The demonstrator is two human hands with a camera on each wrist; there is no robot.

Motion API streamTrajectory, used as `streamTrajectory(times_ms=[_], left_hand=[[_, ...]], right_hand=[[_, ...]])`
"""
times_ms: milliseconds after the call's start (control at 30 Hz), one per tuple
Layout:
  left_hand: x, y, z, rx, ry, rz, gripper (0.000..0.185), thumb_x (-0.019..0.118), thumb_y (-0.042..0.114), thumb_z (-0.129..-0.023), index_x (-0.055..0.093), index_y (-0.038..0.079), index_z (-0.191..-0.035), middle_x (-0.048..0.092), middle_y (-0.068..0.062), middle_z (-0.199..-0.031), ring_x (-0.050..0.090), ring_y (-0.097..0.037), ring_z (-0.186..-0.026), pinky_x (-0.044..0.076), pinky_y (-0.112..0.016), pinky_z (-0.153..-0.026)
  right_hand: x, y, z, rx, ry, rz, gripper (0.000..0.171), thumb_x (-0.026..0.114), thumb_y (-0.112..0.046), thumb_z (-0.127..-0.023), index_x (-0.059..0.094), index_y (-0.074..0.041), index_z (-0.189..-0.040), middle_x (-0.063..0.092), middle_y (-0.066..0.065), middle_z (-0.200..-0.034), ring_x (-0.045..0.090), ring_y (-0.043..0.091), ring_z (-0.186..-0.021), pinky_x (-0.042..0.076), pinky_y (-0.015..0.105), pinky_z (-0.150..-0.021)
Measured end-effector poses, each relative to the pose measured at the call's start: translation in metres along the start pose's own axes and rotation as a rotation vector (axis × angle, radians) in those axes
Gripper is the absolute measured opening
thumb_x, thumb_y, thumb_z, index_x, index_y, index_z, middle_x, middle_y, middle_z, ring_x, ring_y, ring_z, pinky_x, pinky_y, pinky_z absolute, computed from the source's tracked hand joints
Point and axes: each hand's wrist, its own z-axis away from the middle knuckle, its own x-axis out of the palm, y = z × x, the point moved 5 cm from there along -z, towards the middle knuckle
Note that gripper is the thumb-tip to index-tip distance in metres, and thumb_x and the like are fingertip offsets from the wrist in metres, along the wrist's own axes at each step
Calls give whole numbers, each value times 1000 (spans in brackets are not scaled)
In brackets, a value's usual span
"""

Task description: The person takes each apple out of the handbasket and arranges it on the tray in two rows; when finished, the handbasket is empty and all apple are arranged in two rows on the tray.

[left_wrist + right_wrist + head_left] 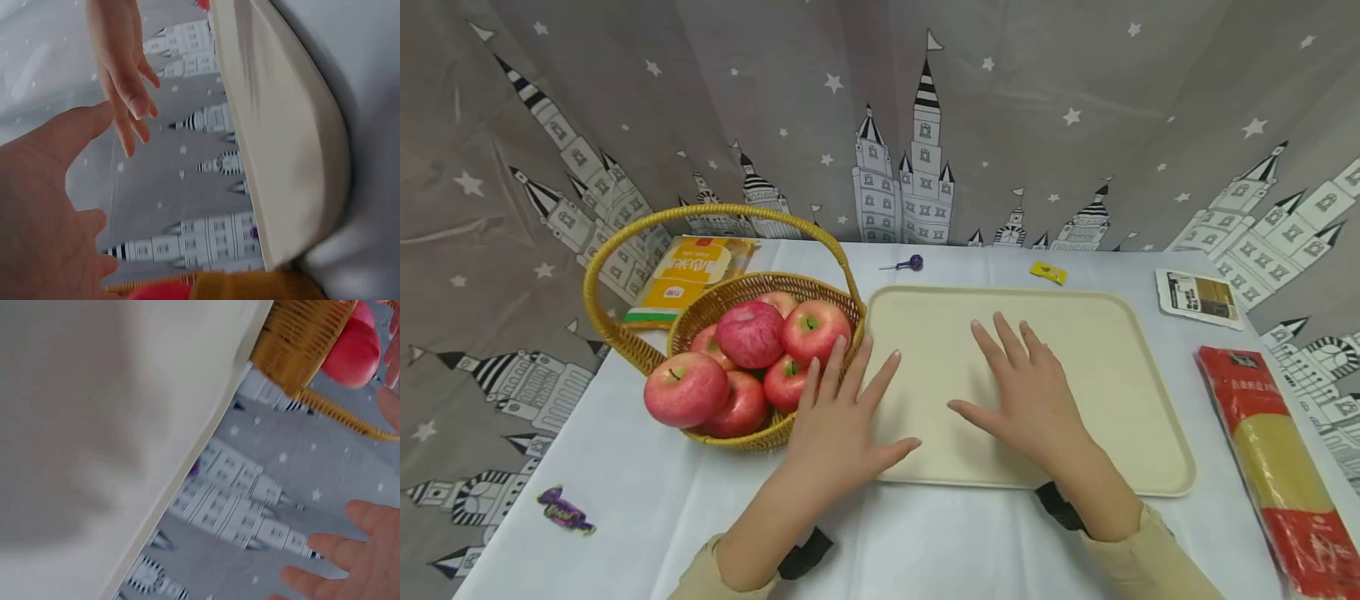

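Observation:
A woven basket [722,304] with a tall handle holds several red apples [750,333] on the left of the white table. To its right lies a bare cream tray [1112,375]. My left hand [842,417] hovers with straight, spread fingers over the tray's left edge, its fingertips close to the basket rim. My right hand [1030,400] is spread flat over the middle of the tray. Neither hand holds anything. The left wrist view shows my left palm [44,206], the right hand [122,69] and the tray rim [281,144]. In the right wrist view the tray [94,425] and basket [300,344] appear blurred.
A yellow packet [688,275] lies behind the basket. A purple lollipop [910,263] and a yellow sweet [1048,272] lie beyond the tray. At the right are a small card pack [1198,297] and a red noodle pack [1277,467]. A purple sweet [565,510] lies at front left.

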Motion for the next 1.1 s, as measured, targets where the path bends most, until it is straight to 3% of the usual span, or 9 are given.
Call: streamTrajectory(times_ms=[267, 367, 533, 600, 667, 800, 900, 967, 1100], left_hand=[[-18, -36, 37, -121, 183, 87, 99, 69, 62, -74, 25, 23, -154, 11, -10, -159, -3, -35, -145, 6, -62, -112], [-19, -48, 53, -164, 284, 127, 94, 60, 66, -80, 22, 22, -155, 10, -12, -159, 1, -38, -144, 6, -64, -111], [-24, -74, 83, -270, 637, 211, 84, 43, 68, -88, 24, 17, -152, 9, -16, -158, 5, -42, -142, 6, -64, -111], [-24, -88, 97, -352, 767, 291, 82, 54, 57, -89, 23, 12, -150, 6, -15, -158, 3, -39, -143, 7, -58, -114], [-22, -103, 109, -461, 835, 416, 82, 65, 39, -88, 21, 8, -149, 3, -14, -158, 0, -32, -144, 5, -48, -116], [-3, -126, 123, -749, 774, 853, 85, 68, 11, -87, 13, 13, -152, -6, -5, -159, -3, -16, -145, 3, -35, -118], [13, -133, 124, -931, 656, 1130, 80, 60, 16, -94, 7, 21, -154, -7, 3, -159, -3, -12, -145, 1, -35, -118], [20, -134, 122, -974, 606, 1258, 74, 55, 20, -97, 7, 22, -154, -5, 5, -159, 0, -13, -145, 5, -35, -118], [25, -136, 116, -910, 642, 1448, 65, 52, 14, -99, 14, 16, -151, 8, -1, -158, 15, -19, -143, 29, -28, -112]], right_hand=[[7, -46, -39, -142, -18, -161, 90, 68, -56, -82, 29, -17, -153, 27, 11, -156, 29, 42, -137, 29, 54, -110], [13, -67, -54, -190, -34, -226, 88, 68, -54, -82, 29, -19, -153, 28, 8, -156, 32, 39, -135, 32, 51, -110], [24, -97, -76, -251, -56, -290, 86, 71, -50, -83, 29, -20, -152, 31, 6, -154, 40, 31, -130, 41, 45, -104], [29, -107, -83, -263, -65, -305, 86, 70, -49, -83, 29, -20, -152, 32, 7, -153, 42, 29, -129, 42, 44, -103], [32, -115, -89, -268, -77, -309, 86, 69, -50, -84, 28, -20, -153, 32, 8, -152, 43, 28, -127, 43, 43, -102], [40, -125, -98, -259, -101, -317, 87, 68, -53, -84, 26, -20, -153, 32, 8, -151, 43, 28, -129, 44, 43, -101], [47, -128, -103, -251, -102, -340, 88, 69, -53, -83, 27, -20, -153, 36, 8, -149, 42, 26, -130, 44, 41, -101], [49, -128, -106, -246, -90, -358, 88, 70, -52, -82, 28, -19, -152, 38, 7, -146, 42, 24, -129, 44, 40, -102], [49, -131, -111, -247, -74, -371, 87, 70, -51, -82, 30, -18, -151, 41, 5, -145, 42, 21, -130, 43, 38, -102]])
